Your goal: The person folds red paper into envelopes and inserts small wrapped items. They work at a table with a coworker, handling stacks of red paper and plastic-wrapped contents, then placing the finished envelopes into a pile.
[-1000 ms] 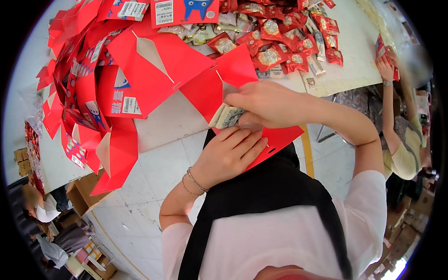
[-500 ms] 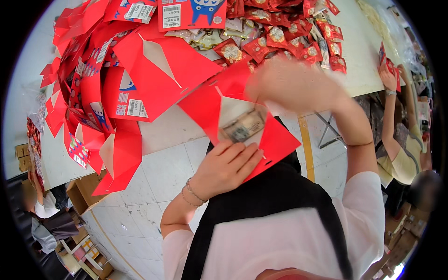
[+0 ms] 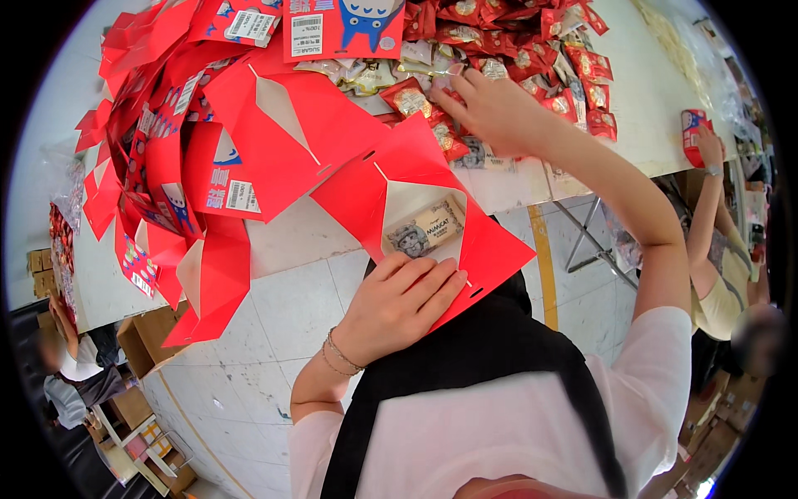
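My left hand (image 3: pixel 397 299) grips the near side of an unfolded red paper candy box (image 3: pixel 495 241), its fingers lying over the rim. The box tilts at the table's edge, in front of my black apron. Inside its pale opening rests a cream packet with a dark printed picture (image 3: pixel 428 229). My right hand (image 3: pixel 503 108) reaches past the box to the candy pile, fingers apart, with the tips at pale wrapped candies (image 3: pixel 436 65). Red wrapped candies (image 3: pixel 409 98) lie beside those fingers. Partly under this hand is another printed packet (image 3: pixel 482 155).
Many half-folded red boxes (image 3: pixel 199 283) are heaped at the left, some overhanging the edge of the white table (image 3: pixel 295 229). A flat red box with a blue figure (image 3: pixel 342 29) lies by the candies. At the right, another person's hand (image 3: pixel 709 145) holds a red box (image 3: pixel 692 137).
My right hand has moved up and left, from above the box to the candies. The packet inside now lies with its printed face plainly visible. My left hand stays on the box.
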`<state>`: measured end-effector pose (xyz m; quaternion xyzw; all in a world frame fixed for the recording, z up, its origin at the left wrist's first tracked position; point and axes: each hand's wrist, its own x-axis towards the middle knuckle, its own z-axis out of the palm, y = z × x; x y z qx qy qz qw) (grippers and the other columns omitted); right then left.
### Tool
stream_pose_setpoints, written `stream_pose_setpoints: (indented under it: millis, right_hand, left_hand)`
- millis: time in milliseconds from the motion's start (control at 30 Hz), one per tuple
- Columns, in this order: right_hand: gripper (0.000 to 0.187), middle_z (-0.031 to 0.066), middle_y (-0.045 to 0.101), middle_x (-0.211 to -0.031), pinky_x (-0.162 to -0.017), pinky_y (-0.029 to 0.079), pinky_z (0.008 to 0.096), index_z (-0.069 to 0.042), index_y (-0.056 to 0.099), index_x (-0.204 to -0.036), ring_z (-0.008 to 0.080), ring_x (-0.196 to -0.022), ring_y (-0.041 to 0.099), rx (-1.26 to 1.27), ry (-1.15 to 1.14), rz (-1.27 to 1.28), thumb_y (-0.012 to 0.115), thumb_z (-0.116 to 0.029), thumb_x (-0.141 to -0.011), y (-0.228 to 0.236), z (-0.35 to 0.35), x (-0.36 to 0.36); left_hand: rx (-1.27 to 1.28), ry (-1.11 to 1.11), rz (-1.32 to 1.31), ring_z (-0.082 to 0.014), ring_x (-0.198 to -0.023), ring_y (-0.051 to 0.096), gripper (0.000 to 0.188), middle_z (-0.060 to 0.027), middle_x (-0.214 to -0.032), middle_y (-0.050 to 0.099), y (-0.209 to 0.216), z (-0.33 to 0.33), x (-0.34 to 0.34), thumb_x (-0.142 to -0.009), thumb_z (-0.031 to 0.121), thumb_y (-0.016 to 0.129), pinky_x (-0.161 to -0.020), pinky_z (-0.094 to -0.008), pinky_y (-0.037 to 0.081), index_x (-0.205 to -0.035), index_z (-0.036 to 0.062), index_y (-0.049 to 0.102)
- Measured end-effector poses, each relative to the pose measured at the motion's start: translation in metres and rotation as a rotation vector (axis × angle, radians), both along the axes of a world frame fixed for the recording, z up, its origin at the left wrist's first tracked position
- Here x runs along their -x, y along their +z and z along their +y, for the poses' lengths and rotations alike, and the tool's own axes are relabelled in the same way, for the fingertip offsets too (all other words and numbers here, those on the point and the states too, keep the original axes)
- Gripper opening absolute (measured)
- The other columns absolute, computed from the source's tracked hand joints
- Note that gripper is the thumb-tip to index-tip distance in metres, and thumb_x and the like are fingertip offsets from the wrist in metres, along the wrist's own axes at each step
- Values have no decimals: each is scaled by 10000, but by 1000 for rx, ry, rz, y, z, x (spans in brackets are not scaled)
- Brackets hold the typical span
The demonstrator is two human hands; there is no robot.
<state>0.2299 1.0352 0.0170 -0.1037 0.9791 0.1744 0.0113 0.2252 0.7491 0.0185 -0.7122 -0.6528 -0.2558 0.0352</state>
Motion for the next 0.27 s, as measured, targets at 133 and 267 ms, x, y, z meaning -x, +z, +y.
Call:
stream_pose_setpoints:
  millis: [133,267]
  right_hand:
    - [525,67,559,-1039,-616,505,271,3,498,-1163,227,-985,523,-68,172,18,695,-123,-692,-10,5,1]
    - [405,58,587,-1000,-685,531,305,0,522,-1102,229,-996,527,-10,225,117,640,-134,-739,-21,28,13]
  left_hand:
    - [17,23,3,-198,-968,585,341,-63,-1086,631,-2,4,-7,-727,75,615,-805,-331,464,-1066,56,650]
    - [21,40,25,-210,-976,582,351,-66,-1094,628,-4,9,-9,-730,76,612,-822,-343,467,-1079,57,645]
